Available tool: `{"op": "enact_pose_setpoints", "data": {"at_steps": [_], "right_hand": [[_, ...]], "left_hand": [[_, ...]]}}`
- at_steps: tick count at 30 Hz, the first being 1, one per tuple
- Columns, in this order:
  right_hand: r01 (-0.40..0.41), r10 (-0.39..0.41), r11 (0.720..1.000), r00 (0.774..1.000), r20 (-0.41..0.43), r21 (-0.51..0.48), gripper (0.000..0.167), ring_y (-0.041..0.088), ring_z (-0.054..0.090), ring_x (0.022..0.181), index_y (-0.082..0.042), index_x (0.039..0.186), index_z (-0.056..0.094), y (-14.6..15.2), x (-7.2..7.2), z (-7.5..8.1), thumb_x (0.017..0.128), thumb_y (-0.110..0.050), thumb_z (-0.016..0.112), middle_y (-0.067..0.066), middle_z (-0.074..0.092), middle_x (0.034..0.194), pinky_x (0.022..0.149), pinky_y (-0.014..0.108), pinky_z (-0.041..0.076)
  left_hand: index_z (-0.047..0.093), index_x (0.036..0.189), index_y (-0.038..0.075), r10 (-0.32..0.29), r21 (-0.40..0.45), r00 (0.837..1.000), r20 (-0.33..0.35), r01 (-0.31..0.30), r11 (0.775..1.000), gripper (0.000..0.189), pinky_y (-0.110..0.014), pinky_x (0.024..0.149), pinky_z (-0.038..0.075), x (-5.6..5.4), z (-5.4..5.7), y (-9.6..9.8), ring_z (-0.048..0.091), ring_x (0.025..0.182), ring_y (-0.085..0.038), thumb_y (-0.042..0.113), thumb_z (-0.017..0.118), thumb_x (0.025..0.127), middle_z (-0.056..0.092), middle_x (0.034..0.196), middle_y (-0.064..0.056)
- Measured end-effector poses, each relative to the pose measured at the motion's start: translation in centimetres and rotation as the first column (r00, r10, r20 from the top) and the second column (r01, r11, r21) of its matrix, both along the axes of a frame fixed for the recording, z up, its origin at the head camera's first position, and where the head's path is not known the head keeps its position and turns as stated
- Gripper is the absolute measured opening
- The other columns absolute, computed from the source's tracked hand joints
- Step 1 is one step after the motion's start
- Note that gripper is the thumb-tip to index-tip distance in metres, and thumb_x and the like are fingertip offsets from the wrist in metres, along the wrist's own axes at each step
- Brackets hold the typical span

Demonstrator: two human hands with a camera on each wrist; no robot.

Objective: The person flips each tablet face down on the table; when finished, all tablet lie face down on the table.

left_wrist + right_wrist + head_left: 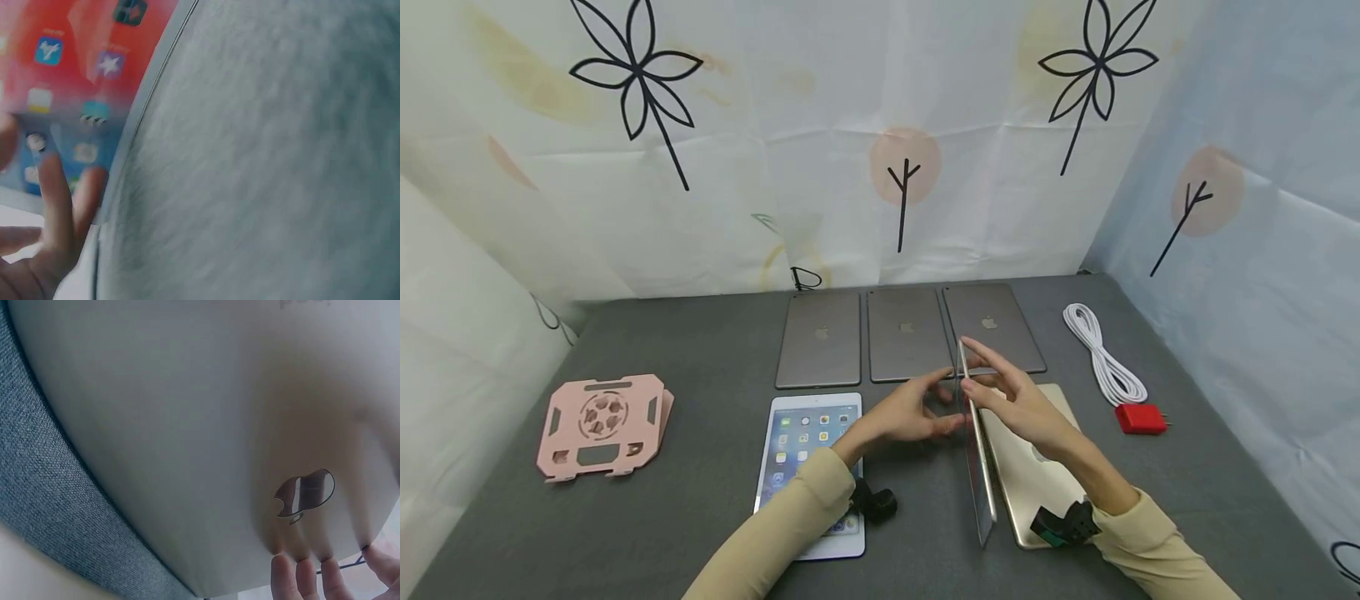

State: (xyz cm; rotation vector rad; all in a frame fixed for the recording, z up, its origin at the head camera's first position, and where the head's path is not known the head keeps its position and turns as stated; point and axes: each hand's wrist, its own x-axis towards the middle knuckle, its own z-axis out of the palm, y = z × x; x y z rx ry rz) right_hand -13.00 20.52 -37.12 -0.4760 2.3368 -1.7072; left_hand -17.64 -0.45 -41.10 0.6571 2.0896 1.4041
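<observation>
A tablet [976, 467] stands on its long edge between my two hands, its lower edge close over the grey table. Its lit screen [94, 81], red above and blue below with icons, faces my left hand [913, 410]. The left fingers [57, 200] are spread at the screen near one end. On the other side, my right hand [1022, 408] holds the tablet's far end, with several fingertips [284, 572] at the back, close to the apple logo [306, 494]. Right beside it a gold tablet [1026, 483] lies face down, partly covered by the right arm.
Three grey tablets, left [818, 350], middle [906, 342] and right [1000, 312], lie face down at the back. A white tablet [820, 408] lies screen up under the left forearm. A pink stand [572, 425] sits left; a white cable [1108, 367] and red charger [1141, 419] lie right.
</observation>
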Motion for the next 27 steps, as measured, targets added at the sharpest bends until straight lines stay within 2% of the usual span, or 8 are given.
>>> {"op": "enact_pose_setpoints", "data": {"at_steps": [3, 7, 12, 15, 22, 27], "right_hand": [[0.005, -0.004, 0.999, 1.0, -0.003, 0.034, 0.063, 0.047, 0.045, 0.139, -0.02, 0.164, 0.024, -0.3, 0.0, -0.1, 0.108, -0.023, 0.053, 0.023, 0.037, 0.153, 0.105, 0.057, 0.047], [0.01, -0.01, 0.997, 1.0, -0.004, 0.074, 0.063, 0.046, 0.046, 0.139, -0.023, 0.163, 0.026, -0.6, -0.1, -0.2, 0.107, -0.026, 0.054, 0.02, 0.038, 0.152, 0.104, 0.06, 0.046], [0.01, -0.011, 0.996, 1.0, 0.004, 0.084, 0.062, 0.044, 0.046, 0.139, -0.023, 0.163, 0.028, -0.8, -0.2, -0.2, 0.107, -0.027, 0.055, 0.018, 0.038, 0.152, 0.105, 0.061, 0.045], [0.011, -0.012, 0.996, 1.0, 0.008, 0.086, 0.062, 0.043, 0.047, 0.138, -0.023, 0.162, 0.029, -0.8, -0.2, -0.2, 0.107, -0.027, 0.055, 0.018, 0.038, 0.153, 0.104, 0.062, 0.045], [0.013, -0.016, 0.994, 0.999, 0.029, 0.106, 0.062, 0.043, 0.047, 0.138, -0.022, 0.162, 0.028, -1.1, -0.1, -0.3, 0.107, -0.031, 0.054, 0.02, 0.037, 0.154, 0.104, 0.063, 0.044], [-0.022, 0.013, 0.991, 0.998, 0.067, 0.131, 0.064, 0.042, 0.045, 0.139, -0.023, 0.163, 0.027, -1.1, -0.2, -0.8, 0.106, -0.035, 0.055, 0.019, 0.032, 0.157, 0.105, 0.06, 0.046]], "left_hand": [[0.019, 0.165, 0.018, -0.002, 0.139, 0.99, 0.138, -0.017, 0.99, 0.077, -0.037, 0.082, 0.062, 0.2, 0.9, -0.8, 0.076, 0.098, -0.032, 0.024, 0.064, 0.102, 0.048, 0.146, -0.019], [0.015, 0.165, 0.028, -0.034, 0.245, 0.979, 0.201, -0.017, 0.969, 0.07, -0.045, 0.085, 0.062, 0.5, 2.2, -1.6, 0.075, 0.1, -0.037, 0.03, 0.054, 0.107, 0.046, 0.15, -0.021], [0.015, 0.163, 0.039, -0.05, 0.26, 0.976, 0.214, -0.008, 0.966, 0.069, -0.052, 0.088, 0.06, 0.7, 3.1, -2.0, 0.076, 0.095, -0.035, 0.036, 0.053, 0.106, 0.047, 0.149, -0.019], [0.015, 0.163, 0.04, -0.046, 0.258, 0.974, 0.22, -0.012, 0.966, 0.068, -0.054, 0.09, 0.058, 0.9, 3.4, -2.1, 0.077, 0.093, -0.032, 0.036, 0.053, 0.106, 0.047, 0.149, -0.019], [0.017, 0.164, 0.035, -0.035, 0.254, 0.976, 0.216, -0.021, 0.967, 0.068, -0.052, 0.094, 0.058, 0.7, 3.6, -2.3, 0.076, 0.096, -0.032, 0.032, 0.054, 0.107, 0.044, 0.151, -0.021], [0.02, 0.163, 0.027, -0.001, 0.24, 0.981, 0.195, -0.047, 0.97, 0.07, -0.05, 0.094, 0.058, 0.5, 3.8, -2.7, 0.075, 0.093, -0.022, 0.025, 0.059, 0.105, 0.047, 0.147, -0.022]]}}
